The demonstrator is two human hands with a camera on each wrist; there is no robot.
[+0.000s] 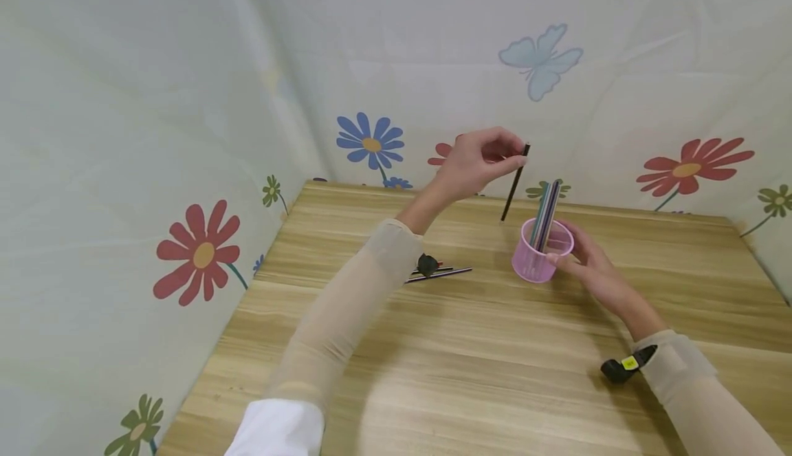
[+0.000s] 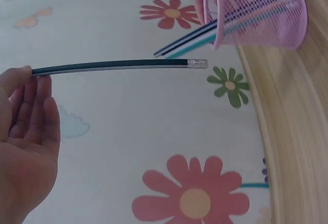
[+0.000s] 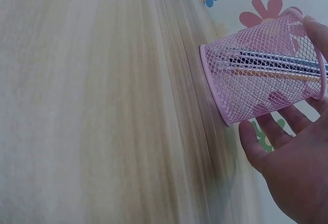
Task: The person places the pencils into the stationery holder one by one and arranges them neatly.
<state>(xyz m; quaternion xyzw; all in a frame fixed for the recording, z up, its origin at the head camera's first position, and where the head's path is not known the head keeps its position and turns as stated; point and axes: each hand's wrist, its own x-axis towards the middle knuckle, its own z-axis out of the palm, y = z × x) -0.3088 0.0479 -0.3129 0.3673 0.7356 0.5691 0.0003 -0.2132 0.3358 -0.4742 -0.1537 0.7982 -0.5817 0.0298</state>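
My left hand (image 1: 479,160) pinches a dark pencil (image 1: 515,184) near its upper end between thumb and fingers, above the back of the table. In the left wrist view this pencil has a pale stripe and a silvery tip at its far end. A pink mesh pencil cup (image 1: 526,265) is to the right of it, with several striped pencils (image 1: 545,208) leaning inside. My right hand (image 1: 594,267) grips the cup from its right side, thumb at the rim. In the right wrist view, fingers (image 3: 251,139) curve under the mesh wall (image 3: 225,85).
Several loose pencils (image 1: 448,274) lie on the wooden table (image 1: 470,346), partly hidden behind the left forearm and its black wrist camera (image 1: 427,265). A pale curtain (image 1: 396,50) printed with flowers and a butterfly hangs along the table's back and left edges.
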